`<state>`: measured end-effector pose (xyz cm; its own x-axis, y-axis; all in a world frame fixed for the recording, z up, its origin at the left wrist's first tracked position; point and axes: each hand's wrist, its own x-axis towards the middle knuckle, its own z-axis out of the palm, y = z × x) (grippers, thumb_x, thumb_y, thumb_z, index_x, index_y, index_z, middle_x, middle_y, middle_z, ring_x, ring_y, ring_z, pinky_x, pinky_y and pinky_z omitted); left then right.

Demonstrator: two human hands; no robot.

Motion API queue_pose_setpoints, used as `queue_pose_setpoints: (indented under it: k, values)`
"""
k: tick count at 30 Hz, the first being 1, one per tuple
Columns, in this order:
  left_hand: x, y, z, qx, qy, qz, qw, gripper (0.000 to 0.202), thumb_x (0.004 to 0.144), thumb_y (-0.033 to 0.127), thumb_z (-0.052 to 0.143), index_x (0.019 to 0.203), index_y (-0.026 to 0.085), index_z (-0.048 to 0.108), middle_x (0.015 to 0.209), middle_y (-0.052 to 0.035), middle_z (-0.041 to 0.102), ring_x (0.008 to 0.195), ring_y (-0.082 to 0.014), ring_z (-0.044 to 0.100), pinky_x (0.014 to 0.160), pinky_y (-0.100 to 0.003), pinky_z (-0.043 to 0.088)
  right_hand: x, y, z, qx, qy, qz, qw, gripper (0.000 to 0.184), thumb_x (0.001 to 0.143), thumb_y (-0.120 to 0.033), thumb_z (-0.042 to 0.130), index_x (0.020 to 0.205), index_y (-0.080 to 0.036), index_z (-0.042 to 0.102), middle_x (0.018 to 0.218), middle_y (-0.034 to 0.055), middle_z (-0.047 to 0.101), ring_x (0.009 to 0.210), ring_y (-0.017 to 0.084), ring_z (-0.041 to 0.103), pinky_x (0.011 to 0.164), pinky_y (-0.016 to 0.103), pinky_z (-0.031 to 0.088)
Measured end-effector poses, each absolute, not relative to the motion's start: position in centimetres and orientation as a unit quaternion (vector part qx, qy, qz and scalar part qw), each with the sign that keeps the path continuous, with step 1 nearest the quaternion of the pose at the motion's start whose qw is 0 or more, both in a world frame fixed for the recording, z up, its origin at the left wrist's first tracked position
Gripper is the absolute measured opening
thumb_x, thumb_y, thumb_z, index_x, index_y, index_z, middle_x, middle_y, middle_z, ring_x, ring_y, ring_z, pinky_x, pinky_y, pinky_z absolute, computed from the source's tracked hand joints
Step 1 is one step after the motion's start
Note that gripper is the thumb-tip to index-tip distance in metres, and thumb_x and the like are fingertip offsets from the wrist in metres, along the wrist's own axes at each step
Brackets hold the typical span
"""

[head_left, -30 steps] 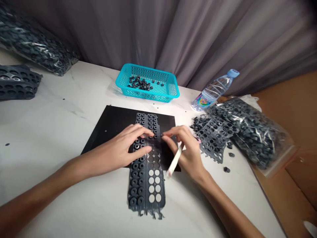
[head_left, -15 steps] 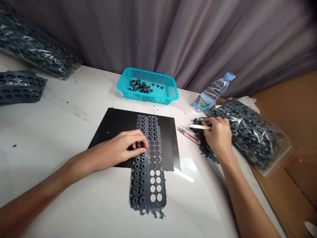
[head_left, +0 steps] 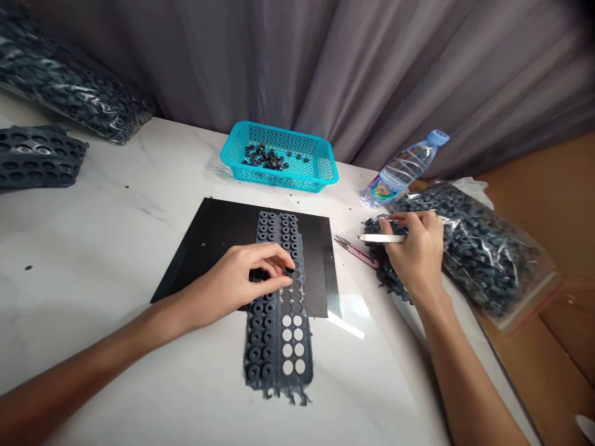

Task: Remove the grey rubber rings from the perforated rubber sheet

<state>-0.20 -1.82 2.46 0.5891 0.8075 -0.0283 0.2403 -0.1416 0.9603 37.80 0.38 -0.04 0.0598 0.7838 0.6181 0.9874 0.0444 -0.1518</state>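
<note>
My left hand (head_left: 253, 272) is over the middle of a dark rubber sheet (head_left: 279, 347), its thumb and fingers closed round a small black rubber piece (head_left: 289, 271). Ring-shaped pieces fill the sheet's left columns and its far right part; the near right part has open round holes. Part of the sheet is hidden under the hand. My right hand (head_left: 416, 248) grips a white pen-like tool (head_left: 381, 238) above a pile of dark rubber scraps (head_left: 390, 279). Under the sheet lies a black board (head_left: 209, 229).
A turquoise basket (head_left: 279, 181) with small black pieces stands at the back. Pink-handled thread snips (head_left: 357, 253), a water bottle (head_left: 404, 170) and a bag of rubber pieces (head_left: 488, 260) are on the right. Another bag (head_left: 69, 87) and a holed sheet (head_left: 37, 158) lie left.
My left hand has moved right across the sheet, and a black piece now shows at its fingertips. My right hand, still gripping the white tool, has shifted slightly right in view.
</note>
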Motion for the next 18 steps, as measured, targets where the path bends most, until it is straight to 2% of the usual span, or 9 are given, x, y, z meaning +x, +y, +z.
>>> queue_pose_setpoints:
  k: [8, 18]
  values:
    - [0.6, -3.2, 2.6, 0.781, 0.342, 0.315, 0.417, 0.010, 0.102, 0.018, 0.074, 0.111, 0.021, 0.074, 0.105, 0.0008, 0.072, 0.085, -0.0110, 0.068, 0.084, -0.025, 0.060, 35.8, -0.1, 0.5, -0.615, -0.688, -0.209, 0.324, 0.022, 0.108, -0.041, 0.064, 0.107, -0.021, 0.073, 0.105, 0.0134, 0.063, 0.103, 0.034, 0.059, 0.097, 0.050, 0.049]
    - [0.6, -3.2, 2.5, 0.789, 0.327, 0.335, 0.398, 0.011, 0.102, 0.021, 0.077, 0.112, 0.019, 0.078, 0.102, -0.0003, 0.070, 0.084, -0.0105, 0.070, 0.083, -0.024, 0.060, 33.7, -0.5, -0.6, -0.577, -0.732, -0.157, 0.326, 0.012, 0.108, -0.033, 0.064, 0.104, -0.024, 0.070, 0.102, 0.0110, 0.064, 0.101, 0.032, 0.060, 0.090, 0.047, 0.051]
